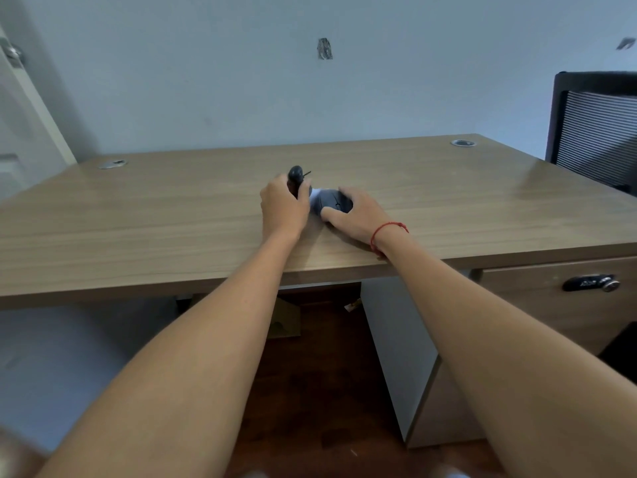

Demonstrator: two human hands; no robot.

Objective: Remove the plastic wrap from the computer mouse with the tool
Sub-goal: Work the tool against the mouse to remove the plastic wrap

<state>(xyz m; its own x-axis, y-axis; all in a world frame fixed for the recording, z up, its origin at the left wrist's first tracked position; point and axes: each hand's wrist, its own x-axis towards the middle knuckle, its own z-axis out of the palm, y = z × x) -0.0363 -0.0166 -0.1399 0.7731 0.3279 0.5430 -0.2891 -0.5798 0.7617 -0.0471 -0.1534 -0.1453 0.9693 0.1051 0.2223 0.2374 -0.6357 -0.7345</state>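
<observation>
A dark computer mouse point(331, 201) in clear plastic wrap point(315, 199) lies on the middle of the wooden desk point(172, 219). My right hand point(356, 215) rests over its right side, thumb and fingers around it, a red string on the wrist. My left hand point(284, 210) is closed on a black tool point(295, 177) with a round top, held upright just left of the mouse. The tool's lower end is hidden behind my fingers, close to the wrap's left edge.
Two round cable grommets point(463, 143) sit at the desk's back corners. A black mesh chair point(593, 129) stands at the right. A drawer with a lock point(591, 282) is under the desk's right side. The wall runs behind the desk.
</observation>
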